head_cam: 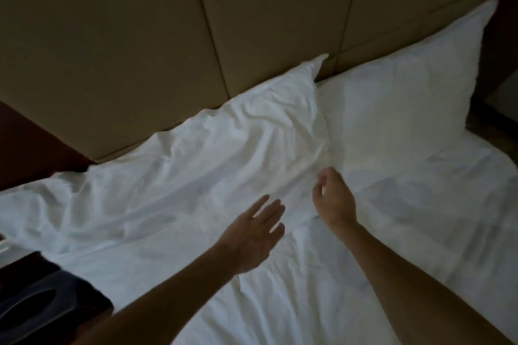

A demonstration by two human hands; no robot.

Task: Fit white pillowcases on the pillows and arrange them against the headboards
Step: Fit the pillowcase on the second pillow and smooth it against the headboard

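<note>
Wrinkled white cased pillow [210, 143] slumped along base of tan padded headboard [140, 36]. Plump white pillow [406, 87] propped against headboard beside it, touching. Left hand [255, 235] flat, fingers spread, likely to smooth creases. Right hand [333, 199] curled at wrinkled pillow's near corner; pinch on fabric unclear.

The headboard [140, 22] is plain tan, crossed by thin darker seams. Against it, the rumpled pillow [224, 134] and the smooth pillow [406, 78] are plain white, like the sheet [280, 302] below. Left of the headboard a panel [28, 143] shows dark reddish-brown. Further below that side, a box [42, 302] looks black, perhaps with a grey oval.
</note>
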